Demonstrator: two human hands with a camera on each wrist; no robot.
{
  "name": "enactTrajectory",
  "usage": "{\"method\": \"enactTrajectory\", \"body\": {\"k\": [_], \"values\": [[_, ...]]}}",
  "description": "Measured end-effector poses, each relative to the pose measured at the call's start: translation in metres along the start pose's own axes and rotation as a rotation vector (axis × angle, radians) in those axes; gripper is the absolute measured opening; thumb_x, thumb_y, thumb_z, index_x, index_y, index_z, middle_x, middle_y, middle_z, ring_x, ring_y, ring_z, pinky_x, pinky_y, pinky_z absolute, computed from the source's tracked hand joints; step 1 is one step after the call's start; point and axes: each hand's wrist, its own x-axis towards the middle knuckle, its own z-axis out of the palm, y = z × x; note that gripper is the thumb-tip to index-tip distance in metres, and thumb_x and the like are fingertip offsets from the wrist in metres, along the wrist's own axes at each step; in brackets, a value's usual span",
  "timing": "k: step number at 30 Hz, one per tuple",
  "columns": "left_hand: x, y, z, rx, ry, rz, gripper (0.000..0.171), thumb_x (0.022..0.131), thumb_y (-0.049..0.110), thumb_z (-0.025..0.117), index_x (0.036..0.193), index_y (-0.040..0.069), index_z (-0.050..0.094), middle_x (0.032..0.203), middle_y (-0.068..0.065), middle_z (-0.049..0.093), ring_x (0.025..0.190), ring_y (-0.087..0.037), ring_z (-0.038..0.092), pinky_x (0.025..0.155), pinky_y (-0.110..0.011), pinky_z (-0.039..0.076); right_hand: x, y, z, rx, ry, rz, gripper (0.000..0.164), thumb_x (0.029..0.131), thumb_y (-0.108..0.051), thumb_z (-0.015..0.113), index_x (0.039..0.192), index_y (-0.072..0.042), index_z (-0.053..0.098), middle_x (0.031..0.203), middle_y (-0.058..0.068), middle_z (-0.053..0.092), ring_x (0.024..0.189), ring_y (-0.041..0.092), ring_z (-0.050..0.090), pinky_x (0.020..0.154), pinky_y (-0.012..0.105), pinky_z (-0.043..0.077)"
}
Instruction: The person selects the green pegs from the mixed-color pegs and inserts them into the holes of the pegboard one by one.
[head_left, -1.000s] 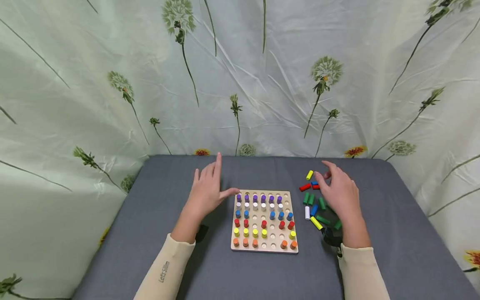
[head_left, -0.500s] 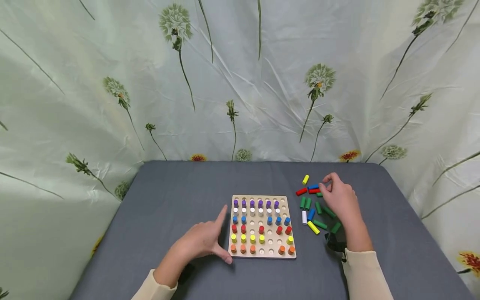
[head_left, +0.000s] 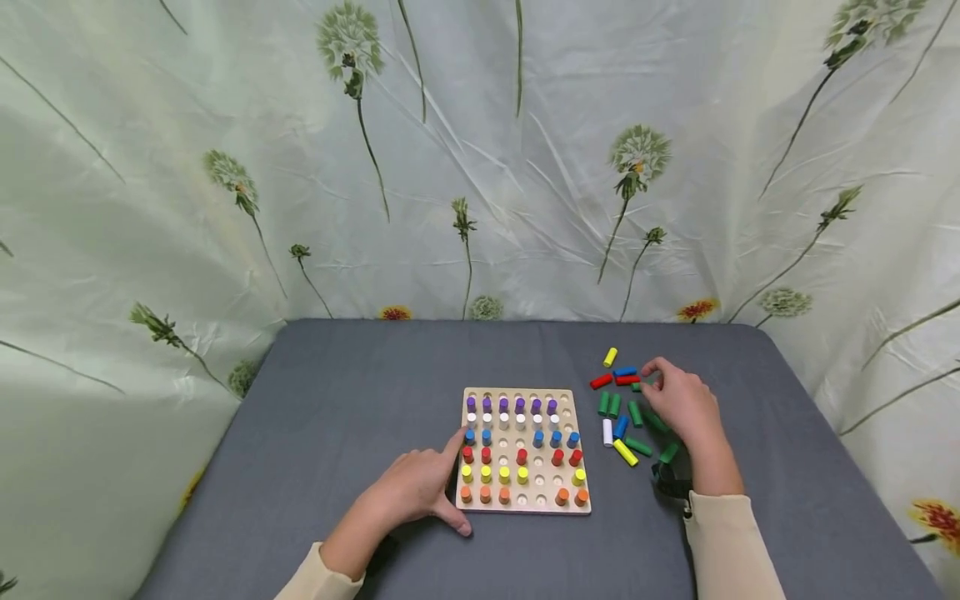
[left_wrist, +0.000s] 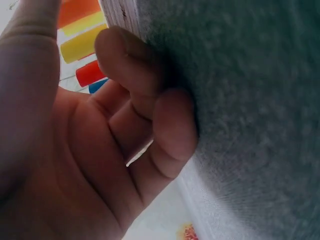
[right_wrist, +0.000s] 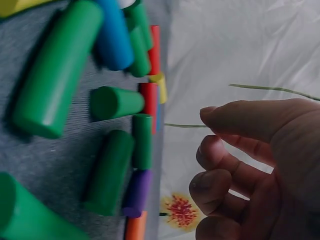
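A square wooden pegboard (head_left: pixel 550 490) lies on the grey cloth, holding rows of purple, white, blue, red, yellow and orange pegs. My left hand (head_left: pixel 416 483) spreads around its left side, index finger by the blue row and thumb at the front-left corner. In the left wrist view, the curled fingers (left_wrist: pixel 175 125) rest against the cloth beside the board's edge. My right hand (head_left: pixel 686 404) hovers over loose pegs, thumb and index finger apart, holding nothing. A green peg (head_left: pixel 636 387) lies near its fingertips; the right wrist view shows another green peg (right_wrist: pixel 116 102) among several.
Right of the board lie loose red (head_left: pixel 601 381), blue (head_left: pixel 626 371), yellow (head_left: pixel 625 452) and white pegs (head_left: pixel 607 432). Purple (right_wrist: pixel 137 192) and orange pegs (right_wrist: pixel 135 227) appear in the right wrist view. A flowered curtain (head_left: pixel 420 167) hangs behind the table (head_left: pixel 352 383).
My left hand has come down from the board's far-left corner to its left side and front-left corner. The right hand has lowered slightly towards the loose pegs.
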Motion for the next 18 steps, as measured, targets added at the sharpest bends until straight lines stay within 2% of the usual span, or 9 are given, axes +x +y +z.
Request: {"method": "enactTrajectory", "body": {"k": [5, 9, 15, 18], "values": [[0.001, 0.002, -0.001, -0.002, 0.01, -0.004, 0.135, 0.055, 0.07, 0.085, 0.157, 0.007, 0.024, 0.087, -0.006, 0.07, 0.065, -0.013, 0.052, 0.064, -0.036, 0.045, 0.006, 0.003, 0.009, -0.035, -0.035, 0.034, 0.028, 0.097, -0.024, 0.061, 0.122, -0.011, 0.061, 0.076, 0.005, 0.058, 0.055, 0.021, 0.046, 0.053, 0.036, 0.033], [0.002, 0.004, 0.001, -0.018, 0.021, -0.031, 0.128, 0.058, 0.064, 0.088, 0.155, 0.006, 0.027, 0.09, -0.008, 0.07, 0.066, -0.014, 0.053, 0.065, -0.037, 0.047, 0.008, 0.004, 0.015, -0.058, -0.051, 0.043, 0.028, 0.097, -0.025, 0.062, 0.122, -0.013, 0.062, 0.075, 0.004, 0.059, 0.057, 0.021, 0.047, 0.054, 0.037, 0.034], [0.007, 0.004, 0.004, -0.048, 0.024, -0.091, 0.13, 0.055, 0.065, 0.089, 0.154, 0.009, 0.027, 0.097, -0.01, 0.071, 0.069, -0.016, 0.054, 0.071, -0.04, 0.049, 0.008, 0.006, 0.021, -0.083, -0.065, 0.028, 0.029, 0.098, -0.024, 0.061, 0.124, -0.012, 0.062, 0.073, 0.004, 0.061, 0.057, 0.022, 0.048, 0.055, 0.037, 0.035], [0.007, 0.004, 0.004, -0.052, 0.015, -0.108, 0.13, 0.054, 0.066, 0.088, 0.154, 0.01, 0.027, 0.096, -0.01, 0.071, 0.068, -0.017, 0.053, 0.071, -0.039, 0.048, 0.009, 0.006, 0.024, -0.1, -0.073, 0.028, 0.029, 0.097, -0.024, 0.062, 0.124, -0.011, 0.062, 0.079, 0.009, 0.065, 0.059, 0.023, 0.049, 0.055, 0.038, 0.036]]}}
